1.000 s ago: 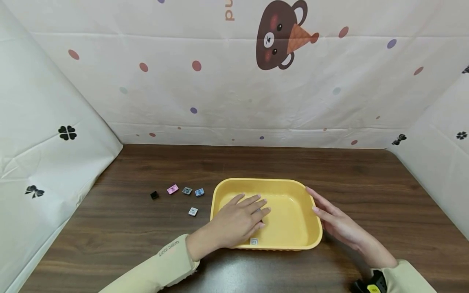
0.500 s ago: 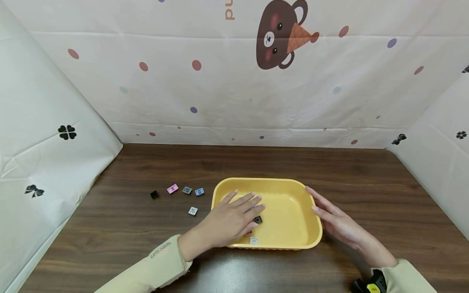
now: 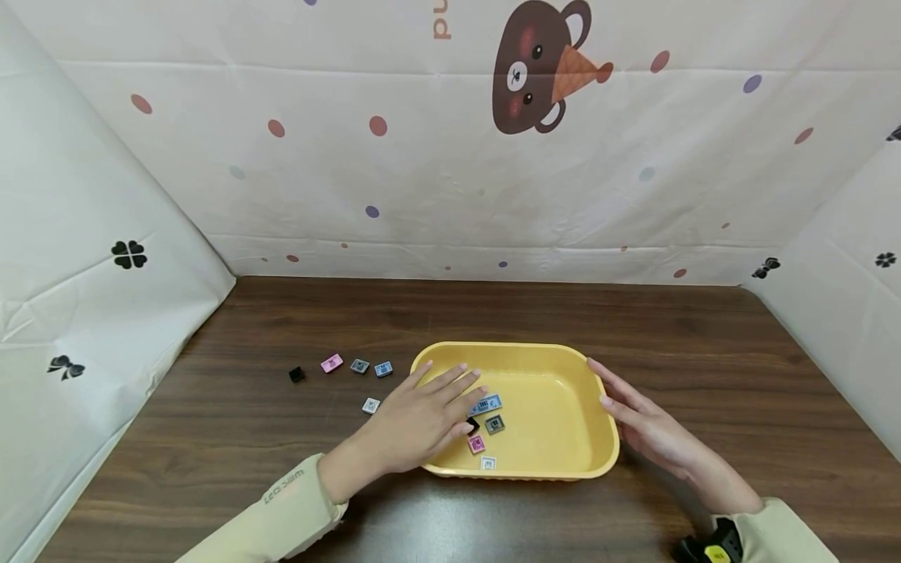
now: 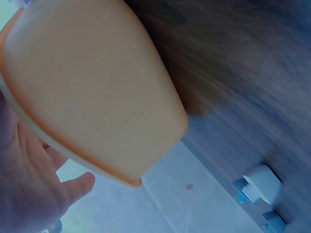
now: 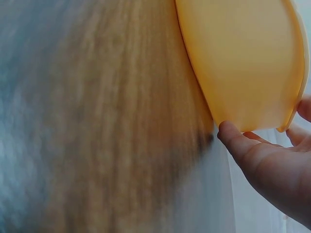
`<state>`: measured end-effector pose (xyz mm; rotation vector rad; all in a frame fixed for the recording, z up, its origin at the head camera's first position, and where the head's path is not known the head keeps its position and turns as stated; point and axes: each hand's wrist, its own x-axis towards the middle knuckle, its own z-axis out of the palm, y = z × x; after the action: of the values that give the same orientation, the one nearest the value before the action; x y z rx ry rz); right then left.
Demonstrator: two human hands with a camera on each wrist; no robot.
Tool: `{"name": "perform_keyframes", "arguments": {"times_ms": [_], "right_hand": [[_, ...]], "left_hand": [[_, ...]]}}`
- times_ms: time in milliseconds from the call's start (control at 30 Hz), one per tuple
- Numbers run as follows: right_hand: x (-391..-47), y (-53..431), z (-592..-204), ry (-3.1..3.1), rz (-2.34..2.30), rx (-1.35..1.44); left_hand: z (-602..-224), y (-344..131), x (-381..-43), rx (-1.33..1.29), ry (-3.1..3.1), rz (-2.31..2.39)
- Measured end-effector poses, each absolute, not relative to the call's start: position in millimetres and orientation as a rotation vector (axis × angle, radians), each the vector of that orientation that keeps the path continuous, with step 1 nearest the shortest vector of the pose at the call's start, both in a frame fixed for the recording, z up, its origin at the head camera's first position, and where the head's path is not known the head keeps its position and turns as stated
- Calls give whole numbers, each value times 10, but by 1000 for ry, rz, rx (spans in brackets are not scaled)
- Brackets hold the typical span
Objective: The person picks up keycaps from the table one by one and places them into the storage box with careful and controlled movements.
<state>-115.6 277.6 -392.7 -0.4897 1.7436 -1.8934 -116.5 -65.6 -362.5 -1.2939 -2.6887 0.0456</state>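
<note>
A shallow yellow plastic tray [image 3: 556,418] stands on the table between my hands. My left hand [image 3: 421,422] is over its left side, fingers spread and nearly straight, with nothing gripped. Just right of that hand, inside the tray, are small blocks: a long blue block [image 3: 486,403], a black one partly behind the thumb, a grey block [image 3: 495,424], a pink block [image 3: 476,444] and a white block [image 3: 488,463]. My right hand [image 3: 655,430] touches the tray's right edge with extended fingers. In the right wrist view, its thumb [image 5: 238,145] is against the tray's outer wall.
Left of the tray on the brown table [image 3: 211,438] lie a black block [image 3: 297,374], a pink block [image 3: 332,363], a grey block [image 3: 360,366], a blue block [image 3: 383,369] and a white block [image 3: 370,406]. A white patterned sheet [image 3: 436,180] encloses the table's back and sides.
My left hand has drawn leftward across the tray, uncovering the blue, black, grey and pink blocks beneath it. My right hand and the tray stay in place.
</note>
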Motion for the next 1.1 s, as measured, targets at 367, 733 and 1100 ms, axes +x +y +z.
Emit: {"name": "perform_keyframes", "arguments": {"times_ms": [367, 733, 1100], "right_hand": [[-1155, 2778, -3915, 1738, -1886, -487], [-1156, 2787, -3929, 1745, -1884, -483], [-1149, 2779, -3916, 1746, -1889, -471]], "left_hand": [[-3607, -840, -1175, -1213, -2722, 53], [-3586, -1050, -1222, -1109, -2706, 18], [-3623, -1231, -1261, -1005, -2704, -27]]}}
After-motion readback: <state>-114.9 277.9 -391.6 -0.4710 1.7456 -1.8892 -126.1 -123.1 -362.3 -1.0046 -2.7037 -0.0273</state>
